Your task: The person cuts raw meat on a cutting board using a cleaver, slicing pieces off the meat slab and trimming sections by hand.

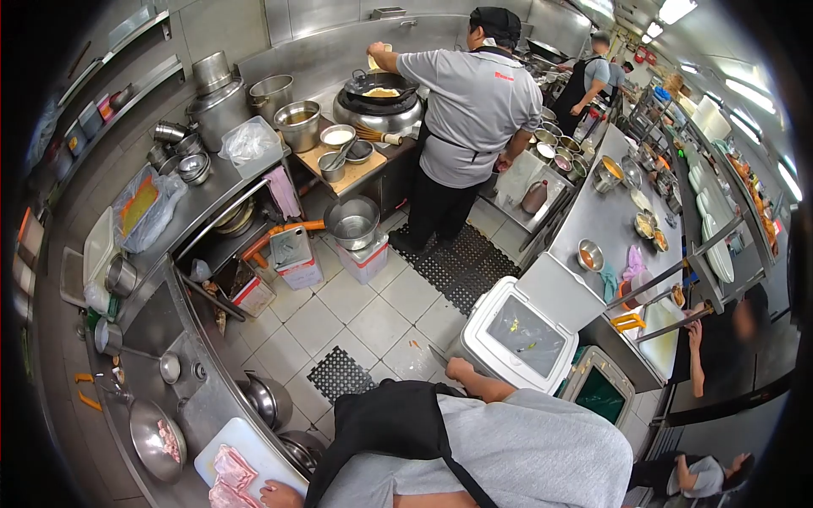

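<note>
At the lower left, my left hand [281,494] rests on a white cutting board [208,464], its fingers spread beside slabs of pale pink raw meat [235,474]. The bottom edge of the picture cuts off part of this hand. My right hand [460,369] is closed in a fist in front of my body, over the tiled floor and near a white bin [474,339]. Whatever the fist may hold is too small or hidden to make out. A steel bowl [146,436] with pieces of raw meat sits beyond the board.
A co-worker [466,110] stands at a wok [378,89], holding a pale container over it. Another lidded bin [622,372] is at my right. Steel counters run along the left and right [584,229]. Black mats [341,372] lie on the floor. More people work farther off.
</note>
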